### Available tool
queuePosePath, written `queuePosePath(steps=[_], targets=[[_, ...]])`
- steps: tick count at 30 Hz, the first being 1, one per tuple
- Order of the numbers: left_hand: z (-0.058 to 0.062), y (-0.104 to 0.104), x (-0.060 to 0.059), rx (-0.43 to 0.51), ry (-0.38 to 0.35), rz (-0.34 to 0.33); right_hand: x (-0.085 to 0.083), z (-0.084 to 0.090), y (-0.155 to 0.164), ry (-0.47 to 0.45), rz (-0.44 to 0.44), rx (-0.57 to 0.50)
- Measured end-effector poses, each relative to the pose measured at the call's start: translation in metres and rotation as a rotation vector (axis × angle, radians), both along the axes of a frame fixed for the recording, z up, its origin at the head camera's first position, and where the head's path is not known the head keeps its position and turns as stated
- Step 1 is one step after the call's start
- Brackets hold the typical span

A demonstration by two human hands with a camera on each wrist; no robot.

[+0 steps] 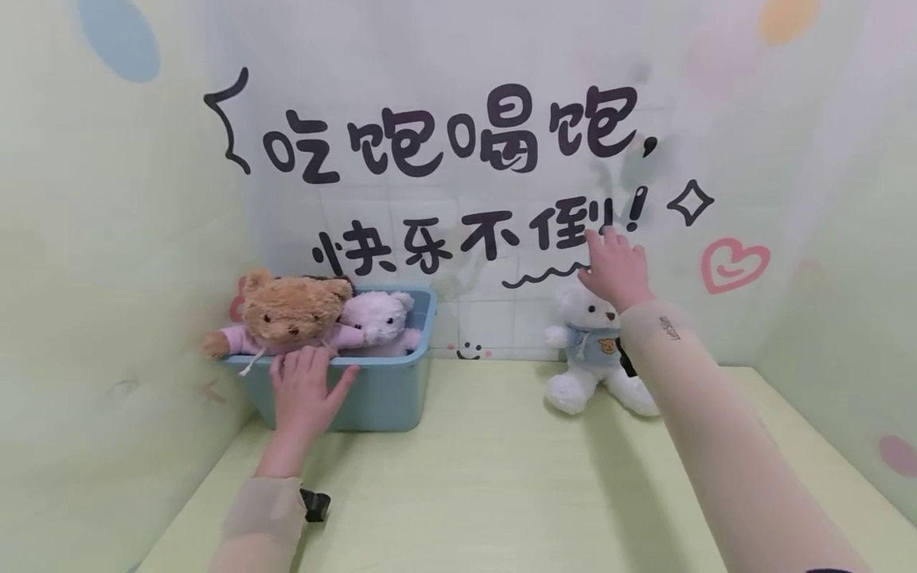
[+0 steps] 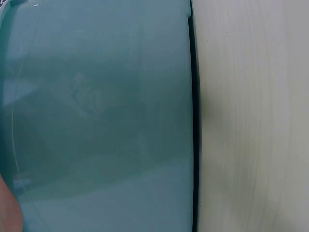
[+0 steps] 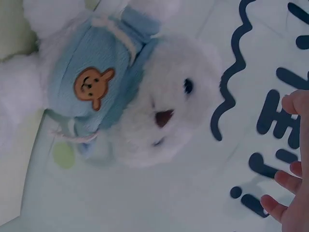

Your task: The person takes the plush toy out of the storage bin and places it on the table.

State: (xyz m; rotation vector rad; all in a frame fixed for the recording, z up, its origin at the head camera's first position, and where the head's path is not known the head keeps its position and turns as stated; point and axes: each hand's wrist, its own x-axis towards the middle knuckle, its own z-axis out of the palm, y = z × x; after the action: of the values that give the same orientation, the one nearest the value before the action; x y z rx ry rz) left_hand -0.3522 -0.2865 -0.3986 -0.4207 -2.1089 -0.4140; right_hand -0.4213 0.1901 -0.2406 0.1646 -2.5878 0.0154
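A light blue bin (image 1: 380,398) stands at the back left of the table. My left hand (image 1: 304,398) holds its front rim, fingers bent over the top and thumb spread along the outside. The left wrist view is mostly filled by the bin's wall (image 2: 106,121), with a bit of my thumb (image 2: 8,210) at the edge. In the bin are a brown teddy bear (image 1: 294,314) in a pink top and a white one (image 1: 380,318). Another white teddy bear (image 3: 164,96) in a blue hoodie sits at the back right. Over its head, apart from it, my right hand (image 1: 619,267) spreads its fingers.
The pale table (image 1: 487,477) is bounded by a printed back wall (image 1: 458,64) with large dark lettering close behind the toys. Pale green side walls (image 1: 845,318) rise on the left and right. A small black device (image 1: 315,505) is strapped to my left wrist.
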Motion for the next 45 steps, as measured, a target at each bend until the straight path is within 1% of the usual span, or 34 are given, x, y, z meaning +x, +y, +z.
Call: queuePosePath(steps=[7,10,12,16,20,24,27,31,34,36,38,40,43,45], targets=[[-0.001,-0.001,0.001,-0.001,0.014,0.005,-0.009,0.009,-0.081,-0.011,0.091,0.077],[0.0,0.0,0.001,-0.004,0.026,0.008,-0.009,0.013,-0.119,-0.003,0.167,0.12],[0.001,0.001,0.0,-0.002,0.032,0.01,-0.008,0.015,-0.144,0.01,0.235,0.163],[0.002,0.002,0.0,0.007,0.028,0.011,-0.005,0.014,-0.187,0.024,0.365,0.258],[0.002,0.004,0.001,0.023,0.025,-0.004,0.004,0.012,-0.224,-0.015,0.524,0.326],[0.002,0.003,0.002,0.028,0.038,-0.011,0.019,0.014,-0.264,-0.029,0.707,0.42],[0.003,0.001,0.002,0.027,0.041,-0.014,0.029,0.015,-0.29,0.004,0.771,0.489],[0.002,0.0,0.0,0.021,0.044,-0.003,0.036,0.014,-0.318,0.021,0.801,0.547],[0.002,0.0,-0.002,0.016,0.054,0.004,0.039,0.012,-0.332,-0.007,0.81,0.564],[0.001,0.0,-0.003,0.015,0.063,0.006,0.042,0.011,-0.338,-0.046,0.803,0.554],[0.001,0.0,-0.003,0.015,0.071,0.005,0.044,0.008,-0.341,-0.088,0.801,0.519],[0.001,0.0,-0.003,0.015,0.081,0.004,0.043,0.005,-0.342,-0.127,0.8,0.453],[0.001,0.0,-0.003,0.015,0.091,0.005,0.04,-0.001,-0.341,-0.186,0.795,0.353],[0.002,0.0,-0.002,0.013,0.091,0.001,0.036,-0.004,-0.338,-0.212,0.778,0.316]])
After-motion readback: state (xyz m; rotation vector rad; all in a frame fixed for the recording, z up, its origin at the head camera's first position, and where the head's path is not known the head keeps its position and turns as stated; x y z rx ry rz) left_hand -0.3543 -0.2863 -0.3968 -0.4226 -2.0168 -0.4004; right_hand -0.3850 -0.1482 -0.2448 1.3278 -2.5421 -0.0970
